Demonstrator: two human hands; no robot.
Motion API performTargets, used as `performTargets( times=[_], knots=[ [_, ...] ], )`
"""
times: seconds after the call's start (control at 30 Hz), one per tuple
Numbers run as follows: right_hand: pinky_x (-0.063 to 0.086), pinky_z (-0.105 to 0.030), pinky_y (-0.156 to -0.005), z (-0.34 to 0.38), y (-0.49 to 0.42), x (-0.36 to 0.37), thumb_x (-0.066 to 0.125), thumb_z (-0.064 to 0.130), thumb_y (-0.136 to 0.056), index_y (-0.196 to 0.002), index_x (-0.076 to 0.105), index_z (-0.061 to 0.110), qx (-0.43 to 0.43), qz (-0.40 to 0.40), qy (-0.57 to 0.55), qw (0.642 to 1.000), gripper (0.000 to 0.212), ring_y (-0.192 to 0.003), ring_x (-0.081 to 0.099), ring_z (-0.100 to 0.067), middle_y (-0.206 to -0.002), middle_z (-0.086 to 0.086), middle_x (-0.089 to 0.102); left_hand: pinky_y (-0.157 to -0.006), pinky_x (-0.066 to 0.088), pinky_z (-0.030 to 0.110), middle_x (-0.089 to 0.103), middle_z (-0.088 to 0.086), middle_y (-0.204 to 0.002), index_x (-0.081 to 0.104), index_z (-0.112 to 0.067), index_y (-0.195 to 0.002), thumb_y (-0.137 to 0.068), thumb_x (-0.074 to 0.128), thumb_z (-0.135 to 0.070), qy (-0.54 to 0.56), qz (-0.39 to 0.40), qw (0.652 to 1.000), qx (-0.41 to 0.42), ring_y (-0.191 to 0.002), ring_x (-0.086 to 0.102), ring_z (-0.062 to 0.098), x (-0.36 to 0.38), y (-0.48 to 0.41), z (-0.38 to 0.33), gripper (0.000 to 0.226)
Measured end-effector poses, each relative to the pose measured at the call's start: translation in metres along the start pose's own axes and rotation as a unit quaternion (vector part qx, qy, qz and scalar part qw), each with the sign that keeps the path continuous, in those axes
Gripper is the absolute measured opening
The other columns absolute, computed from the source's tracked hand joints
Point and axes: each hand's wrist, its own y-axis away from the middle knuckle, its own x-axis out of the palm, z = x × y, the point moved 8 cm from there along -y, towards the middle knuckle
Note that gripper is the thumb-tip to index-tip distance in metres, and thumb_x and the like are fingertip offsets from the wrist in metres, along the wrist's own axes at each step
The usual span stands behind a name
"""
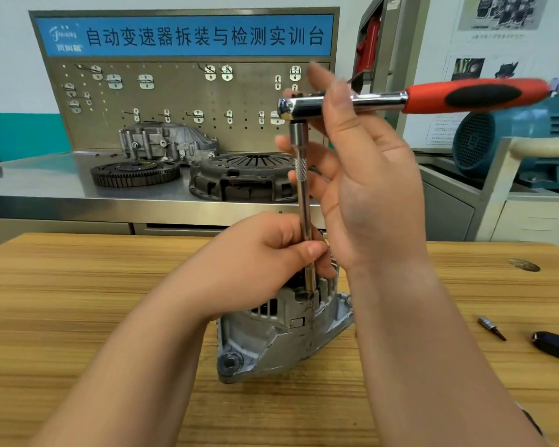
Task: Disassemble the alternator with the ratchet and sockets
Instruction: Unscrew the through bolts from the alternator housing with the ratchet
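Where the stripy wooden table [78, 301] fills the low half, the bumpy grey metal alternator [281, 337] sits at 6 o'clock. A shiny steel bench [46, 185] with a holey tool board [175, 101] stands at 11 o'clock. The left hand [259, 256] pinches the thin, smooth extension bar [304, 201]. The right hand [368, 188] is spread wide, fingers straight, against the ratchet [426, 100] with its red and black grip, at 1 o'clock.
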Motion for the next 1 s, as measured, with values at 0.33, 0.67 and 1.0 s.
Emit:
performTargets(
  times=[0.33, 0.67, 1.0],
  knots=[
    [0.05, -0.024, -0.067, 0.002, 0.001, 0.002, 0.04, 0.025, -0.1, -0.115, 0.059, 0.02, -0.014, 0.024, -0.048, 0.998, 0.025, -0.082, 0.07, -0.023, -0.114, -0.006, 0.07, -0.078, 0.053, 0.033, 0.073, -0.008, -0.085, 0.068, -0.015, -0.092, -0.096, 0.051, -0.022, -0.023, -0.019, 1.0, 0.011, -0.083, 0.067, 0.014, -0.002, 0.003, -0.006, 0.019],
    [0.049, -0.025, -0.074, 0.008, 0.003, 0.004, 0.05, 0.019, -0.095, -0.122, 0.059, 0.021, -0.068, 0.015, 0.02, 0.997, 0.029, -0.101, 0.066, -0.025, -0.131, -0.003, 0.061, -0.08, 0.051, 0.035, 0.074, -0.008, -0.091, 0.068, -0.018, -0.098, -0.095, 0.053, -0.02, -0.053, -0.046, 0.997, 0.02, -0.087, 0.068, 0.009, -0.001, 0.001, -0.005, 0.016],
    [0.053, -0.029, -0.086, -0.009, 0.003, -0.007, 0.048, 0.023, -0.1, -0.116, 0.062, 0.024, 0.017, -0.059, -0.032, 0.998, 0.021, -0.098, 0.066, -0.024, -0.101, -0.002, 0.071, -0.057, 0.045, 0.016, 0.063, -0.02, -0.056, 0.062, -0.018, -0.073, -0.091, 0.059, -0.011, -0.033, -0.05, 0.997, 0.044, -0.052, 0.056, -0.004, -0.005, 0.004, -0.004, 0.019]
  ],
)
